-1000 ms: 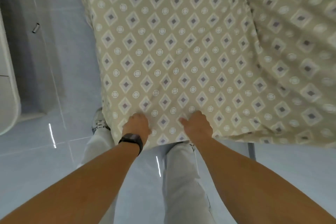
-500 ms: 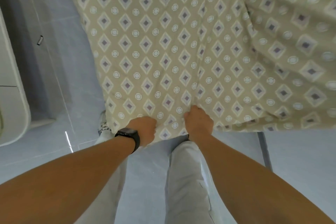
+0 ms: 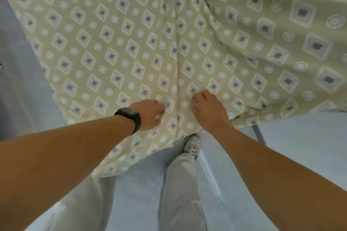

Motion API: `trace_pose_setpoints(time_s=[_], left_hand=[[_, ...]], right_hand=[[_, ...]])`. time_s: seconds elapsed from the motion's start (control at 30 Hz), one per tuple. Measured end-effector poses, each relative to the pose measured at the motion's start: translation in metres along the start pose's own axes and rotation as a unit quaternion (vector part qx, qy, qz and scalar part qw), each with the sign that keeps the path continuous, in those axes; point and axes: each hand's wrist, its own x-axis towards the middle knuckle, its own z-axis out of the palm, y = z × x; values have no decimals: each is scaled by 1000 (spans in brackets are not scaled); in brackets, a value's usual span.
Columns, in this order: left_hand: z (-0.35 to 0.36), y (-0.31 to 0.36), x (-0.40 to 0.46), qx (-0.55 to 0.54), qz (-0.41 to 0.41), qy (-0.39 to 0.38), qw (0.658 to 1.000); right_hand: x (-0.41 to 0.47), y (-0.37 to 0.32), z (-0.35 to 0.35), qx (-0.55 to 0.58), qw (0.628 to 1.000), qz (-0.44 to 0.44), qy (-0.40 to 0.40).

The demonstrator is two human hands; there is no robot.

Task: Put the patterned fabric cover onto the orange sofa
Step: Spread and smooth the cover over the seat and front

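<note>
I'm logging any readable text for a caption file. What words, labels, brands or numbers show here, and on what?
None can be read.
patterned cover: only diamonds and circles, no lettering.
black wristband on the left wrist: its face is dark, nothing legible.
shoe: any marking is too blurred to read.

Soft, even light; slight motion blur, wide-angle stretch at edges, perhaps faint floor (image 3: 300,146) glare.

Home interior, pale tiled floor (image 3: 300,146), patterned cover (image 3: 131,43)
</note>
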Motion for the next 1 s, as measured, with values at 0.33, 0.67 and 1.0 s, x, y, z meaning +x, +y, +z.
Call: trace_pose_setpoints(time_s=[0.33, 0.67, 1.0], left_hand=[[-24, 22, 56, -151, -47, 109, 981], [-72, 57, 109, 218, 51, 41, 974], [-92, 65, 153, 252, 115, 75, 958]], right_hand=[[48, 47, -5, -56, 998, 19, 37], [22, 91, -21, 66, 977, 188, 82], [57, 93, -2, 288, 891, 350, 10]])
